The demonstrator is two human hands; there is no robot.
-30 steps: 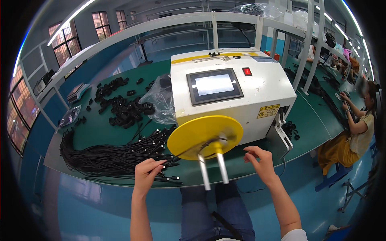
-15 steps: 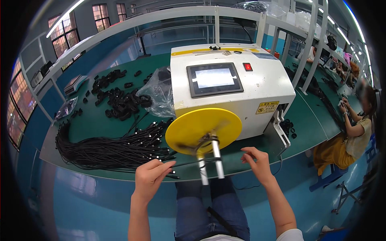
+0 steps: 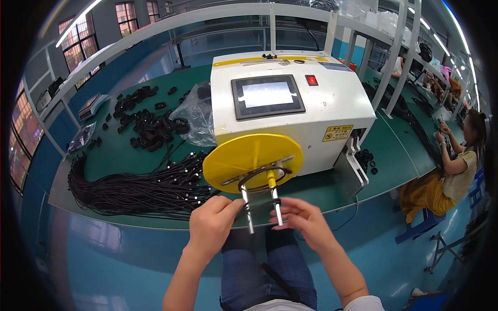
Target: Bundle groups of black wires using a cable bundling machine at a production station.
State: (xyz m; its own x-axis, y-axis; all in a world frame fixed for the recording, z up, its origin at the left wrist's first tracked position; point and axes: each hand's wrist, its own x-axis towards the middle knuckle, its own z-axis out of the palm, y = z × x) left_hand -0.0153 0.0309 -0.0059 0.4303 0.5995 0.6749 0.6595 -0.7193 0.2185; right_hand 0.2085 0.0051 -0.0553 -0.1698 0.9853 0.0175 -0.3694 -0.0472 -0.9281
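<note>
A black cable [image 3: 263, 169] is looped around the two metal rods that stick out from the yellow disc [image 3: 252, 147] of a white winding machine [image 3: 311, 111]. My left hand [image 3: 210, 225] is closed in a pinch beside the left rod [image 3: 248, 212], on what appears to be the cable's end; the fingertips partly hide it. My right hand [image 3: 307, 223] is at the right rod [image 3: 278, 210], fingers apart and curved around its outer end. A short black piece sits on that rod by the fingertips; I cannot tell whether they touch it.
To the left lies a bundle of black cables [image 3: 129, 192] with pale connectors. Behind it are black ring-shaped parts [image 3: 155, 129] and a clear plastic bag [image 3: 197, 122]. A screen [image 3: 268, 97] and red switch [image 3: 311, 80] are on the machine. Another person [image 3: 459, 160] sits at the right.
The disc and rods, blurred by turning before, now look still. My right hand has moved left to the right rod. My left hand has moved right, up to the left rod.
</note>
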